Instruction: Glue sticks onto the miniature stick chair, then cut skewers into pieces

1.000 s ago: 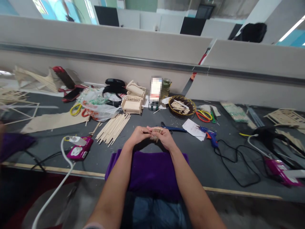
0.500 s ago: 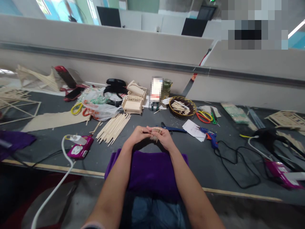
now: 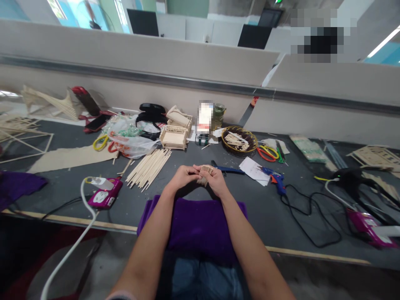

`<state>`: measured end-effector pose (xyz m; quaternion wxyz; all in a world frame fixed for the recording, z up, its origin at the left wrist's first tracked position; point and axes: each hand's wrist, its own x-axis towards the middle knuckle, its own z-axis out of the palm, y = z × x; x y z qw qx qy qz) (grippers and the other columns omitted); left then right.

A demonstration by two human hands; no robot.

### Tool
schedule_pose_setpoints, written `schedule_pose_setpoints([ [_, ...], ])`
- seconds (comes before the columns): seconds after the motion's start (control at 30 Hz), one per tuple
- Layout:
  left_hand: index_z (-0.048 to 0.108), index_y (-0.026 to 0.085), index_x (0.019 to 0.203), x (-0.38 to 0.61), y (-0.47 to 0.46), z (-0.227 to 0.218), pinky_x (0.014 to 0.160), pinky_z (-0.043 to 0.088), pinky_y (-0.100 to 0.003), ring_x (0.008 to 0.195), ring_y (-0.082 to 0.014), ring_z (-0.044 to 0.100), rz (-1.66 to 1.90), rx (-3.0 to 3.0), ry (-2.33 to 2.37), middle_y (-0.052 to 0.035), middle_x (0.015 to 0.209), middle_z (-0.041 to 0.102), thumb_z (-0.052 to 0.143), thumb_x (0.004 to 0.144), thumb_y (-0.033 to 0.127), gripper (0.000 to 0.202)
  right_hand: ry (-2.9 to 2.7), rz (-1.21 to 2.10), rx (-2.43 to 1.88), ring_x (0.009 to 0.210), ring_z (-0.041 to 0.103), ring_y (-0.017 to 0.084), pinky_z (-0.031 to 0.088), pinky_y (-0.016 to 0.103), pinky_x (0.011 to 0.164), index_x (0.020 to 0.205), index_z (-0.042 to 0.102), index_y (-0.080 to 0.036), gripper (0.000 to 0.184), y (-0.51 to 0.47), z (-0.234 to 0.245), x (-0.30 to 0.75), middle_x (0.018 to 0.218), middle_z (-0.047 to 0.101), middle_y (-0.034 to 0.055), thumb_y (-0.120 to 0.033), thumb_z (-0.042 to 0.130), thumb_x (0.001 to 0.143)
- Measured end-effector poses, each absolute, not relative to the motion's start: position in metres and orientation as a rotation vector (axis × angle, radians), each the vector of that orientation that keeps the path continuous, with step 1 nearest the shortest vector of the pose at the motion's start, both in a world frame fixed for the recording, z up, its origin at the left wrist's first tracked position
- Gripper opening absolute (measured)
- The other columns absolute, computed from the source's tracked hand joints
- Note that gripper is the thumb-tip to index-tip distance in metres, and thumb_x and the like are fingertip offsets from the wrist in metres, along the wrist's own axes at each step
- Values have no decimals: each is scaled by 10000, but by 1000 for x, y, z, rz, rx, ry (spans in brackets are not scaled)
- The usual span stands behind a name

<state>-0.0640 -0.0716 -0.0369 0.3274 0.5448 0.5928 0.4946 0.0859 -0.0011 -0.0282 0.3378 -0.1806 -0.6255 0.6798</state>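
My left hand (image 3: 183, 176) and my right hand (image 3: 216, 181) meet above the dark table, just past a purple cloth (image 3: 196, 227) that hangs over the table edge. Both are closed on a small bundle of short wooden sticks (image 3: 204, 174), with the stick ends showing between the fingers. A loose pile of long wooden sticks (image 3: 149, 167) lies on the table to the left of my hands. Blue-handled pliers (image 3: 225, 168) lie just beyond my right hand.
A small stick-built box (image 3: 173, 137), a plastic bag (image 3: 129, 139) and a woven bowl of sticks (image 3: 239, 139) stand farther back. A blue glue gun (image 3: 276, 179) with black cable lies right. A pink power strip (image 3: 104, 196) sits left. A grey partition (image 3: 140, 54) backs the table.
My hands and the stick bundle have barely shifted. At the far left edge a blurred shape has left the view, and the purple cloth there now lies still.
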Motion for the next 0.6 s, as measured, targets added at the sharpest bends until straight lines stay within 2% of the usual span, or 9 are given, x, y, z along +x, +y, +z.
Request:
schedule_pose_setpoints([
  [0.2, 708, 113, 608, -63, -72, -38, 561, 373, -217, 574, -112, 504, 1297, 1402, 1559, -4, 576, 611, 722, 666, 326, 221, -1644, 1753, -468, 1072, 666, 247, 467, 436, 1003, 950, 737, -220, 230, 0, -31, 86, 1107, 735, 79, -377, 682, 791],
  [0.43, 757, 110, 742, -63, -73, -33, 567, 392, -214, 571, -106, 523, 1265, 1374, 1549, -16, 641, 671, 717, 674, 338, 242, -1654, 1714, -479, 1046, 674, 242, 479, 429, 985, 953, 731, -199, 265, 0, -33, 84, 1106, 734, 93, -407, 672, 800],
  [0.6, 745, 101, 689, -64, -72, -36, 558, 388, -219, 559, -106, 513, 1292, 1361, 1535, -27, 629, 667, 717, 673, 348, 249, -1662, 1699, -469, 1038, 677, 232, 481, 415, 980, 959, 733, -206, 254, 1, -32, 84, 1098, 737, 88, -399, 673, 807],
])
